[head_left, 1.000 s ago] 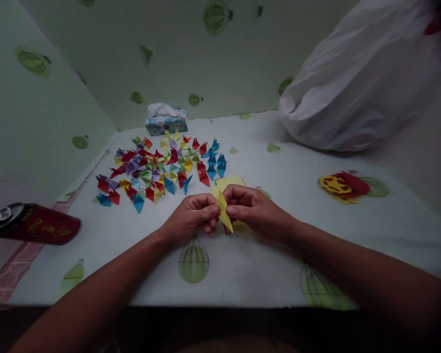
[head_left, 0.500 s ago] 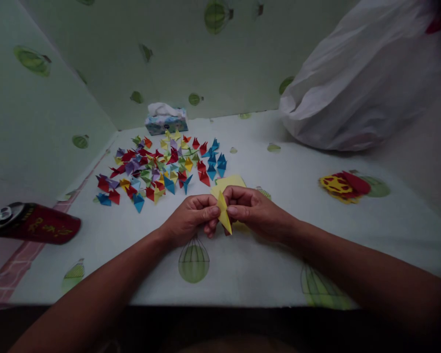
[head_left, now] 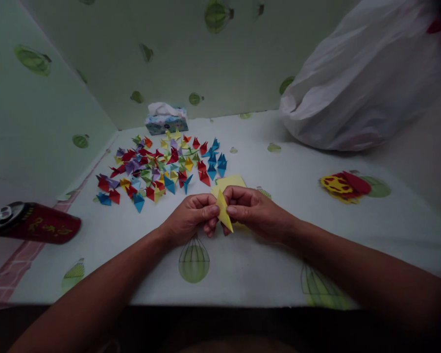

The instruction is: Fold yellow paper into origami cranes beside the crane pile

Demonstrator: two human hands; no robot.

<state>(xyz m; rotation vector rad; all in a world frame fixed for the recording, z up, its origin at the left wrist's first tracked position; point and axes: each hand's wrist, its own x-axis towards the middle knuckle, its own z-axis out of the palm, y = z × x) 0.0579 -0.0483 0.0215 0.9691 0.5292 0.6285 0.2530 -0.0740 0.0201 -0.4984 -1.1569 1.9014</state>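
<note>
A red can [head_left: 35, 224] lies at the far left. Folded shapes [head_left: 161, 166] spread before a tissue box [head_left: 166, 120]. The left hand [head_left: 189, 218] and right hand [head_left: 255, 211] together pinch a yellow paper [head_left: 223, 212] above the table [head_left: 242, 264]. Yellow sheets [head_left: 228, 182] lie behind. Red-yellow paper [head_left: 343, 185] and a white bag [head_left: 367, 78] sit right.

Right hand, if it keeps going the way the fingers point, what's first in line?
The right hand points leftward, already pinching the folded yellow paper. Directly past that are the left hand's fingertips, pinching the same piece from the other side. Depth looks matched, so contact there seems likely.
</note>
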